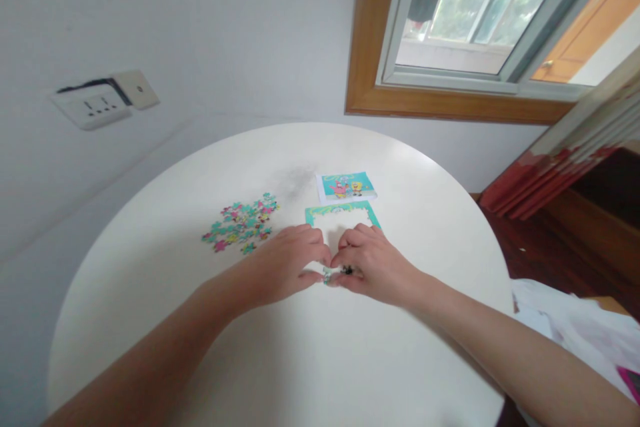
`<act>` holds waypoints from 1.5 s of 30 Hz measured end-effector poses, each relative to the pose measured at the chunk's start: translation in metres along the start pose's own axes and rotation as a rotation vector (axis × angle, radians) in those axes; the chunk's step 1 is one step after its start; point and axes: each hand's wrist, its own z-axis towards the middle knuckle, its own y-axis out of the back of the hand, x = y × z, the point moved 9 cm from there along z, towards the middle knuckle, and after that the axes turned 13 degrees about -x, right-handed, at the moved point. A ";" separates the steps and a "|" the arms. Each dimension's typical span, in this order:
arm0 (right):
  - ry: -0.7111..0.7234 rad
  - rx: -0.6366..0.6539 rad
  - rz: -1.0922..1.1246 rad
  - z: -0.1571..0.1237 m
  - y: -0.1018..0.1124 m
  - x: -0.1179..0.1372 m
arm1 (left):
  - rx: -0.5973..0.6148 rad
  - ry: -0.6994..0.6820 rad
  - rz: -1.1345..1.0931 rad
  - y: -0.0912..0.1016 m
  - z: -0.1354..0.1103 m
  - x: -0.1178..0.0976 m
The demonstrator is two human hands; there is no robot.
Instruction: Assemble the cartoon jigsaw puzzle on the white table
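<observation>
Both your hands meet over the near-middle of the white table (320,360), tips almost together. Your left hand (293,257) comes in from the left, fingers curled, thumb and index bent toward each other; the thumb tip is at the edge of a small greenish puzzle piece (327,275). Can't tell if that's a firm pinch. Your right hand (375,260) has its thumb and curled index pinching the same piece from the other side; a dark bit (347,270) shows between those fingers, too small to make out.

Just beyond your hands lies a teal-bordered puzzle frame (330,208), flat, its near part hidden by them. Behind that, close by: a picture card (349,187) with a pink and a yellow cartoon figure. Loose puzzle pieces (240,223), teal, pink and yellow, sit in a spread heap left of the frame, beyond your left forearm.

Around: wall socket (103,105) at left, wood-framed window (450,101) upper right, red-and-cream curtain (545,173) at right, white plastic-looking bundle (585,327) lower right.
</observation>
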 end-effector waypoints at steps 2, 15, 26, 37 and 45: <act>-0.043 -0.015 -0.012 0.000 -0.001 -0.003 | -0.021 0.018 0.033 0.001 0.000 0.004; -0.113 -0.024 0.026 0.002 -0.003 -0.013 | -0.055 0.034 0.131 0.002 0.002 0.011; -0.113 0.000 0.027 0.002 -0.002 -0.024 | -0.062 0.008 0.075 -0.007 0.003 0.008; -0.165 -0.002 0.022 0.002 0.002 -0.035 | -0.097 0.046 0.110 -0.013 0.011 0.002; -0.114 -0.007 0.014 0.003 0.009 -0.035 | -0.154 0.062 0.044 -0.010 0.012 0.004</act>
